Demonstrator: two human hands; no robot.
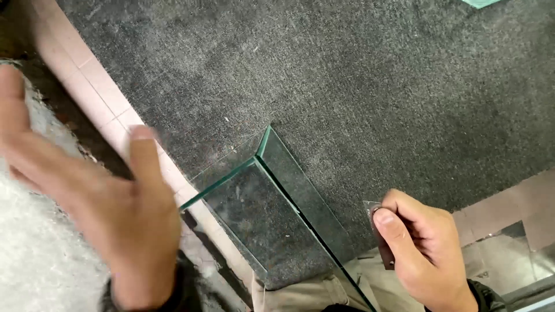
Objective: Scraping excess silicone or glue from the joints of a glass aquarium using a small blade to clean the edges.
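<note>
Two clear glass panes [263,208] with green edges meet at a corner [261,155] above a dark grey carpeted surface [347,75]. My left hand [110,202] is open with its fingers spread, blurred, at the left and just beside the left pane, holding nothing. My right hand [425,248] is at the lower right, close to the right pane's edge. It pinches a small flat blade [378,231], dark with a pale tip, between thumb and fingers.
A pale pink strip [98,86] borders the carpet on the left. White fuzzy material [34,254] lies under my left hand. Pale tiles [509,231] show at the lower right. A small green piece [480,3] sits at the top edge.
</note>
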